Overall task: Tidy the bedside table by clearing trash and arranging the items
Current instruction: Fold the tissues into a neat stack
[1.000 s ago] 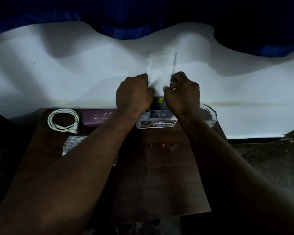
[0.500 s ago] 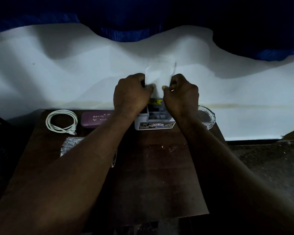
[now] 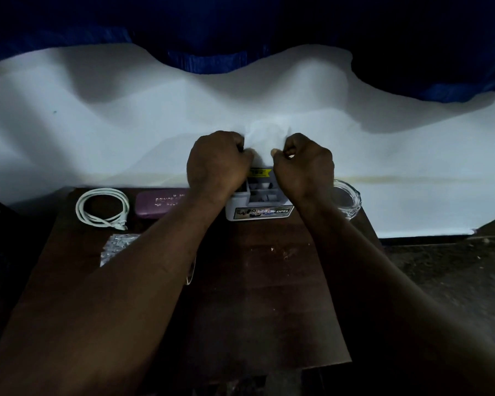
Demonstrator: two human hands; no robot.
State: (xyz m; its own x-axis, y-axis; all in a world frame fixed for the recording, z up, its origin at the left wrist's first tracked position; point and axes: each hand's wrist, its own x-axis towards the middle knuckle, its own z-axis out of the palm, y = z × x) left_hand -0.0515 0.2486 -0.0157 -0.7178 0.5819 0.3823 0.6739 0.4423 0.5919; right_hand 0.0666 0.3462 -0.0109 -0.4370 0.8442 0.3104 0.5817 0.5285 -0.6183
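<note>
Pinching logged | crumpled white paper [image 3: 265,137] gripped between left hand [image 3: 217,164] and right hand [image 3: 303,164] | directly above grey compartmented organiser [image 3: 259,213]

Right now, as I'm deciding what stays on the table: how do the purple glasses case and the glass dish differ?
The purple glasses case is opaque, long and closed, with lettering on top; the glass dish is clear, round and open. The purple glasses case lies left of the white organiser, partly hidden behind an arm; the glass dish sits right of it. Both rest at the back edge of the table.
</note>
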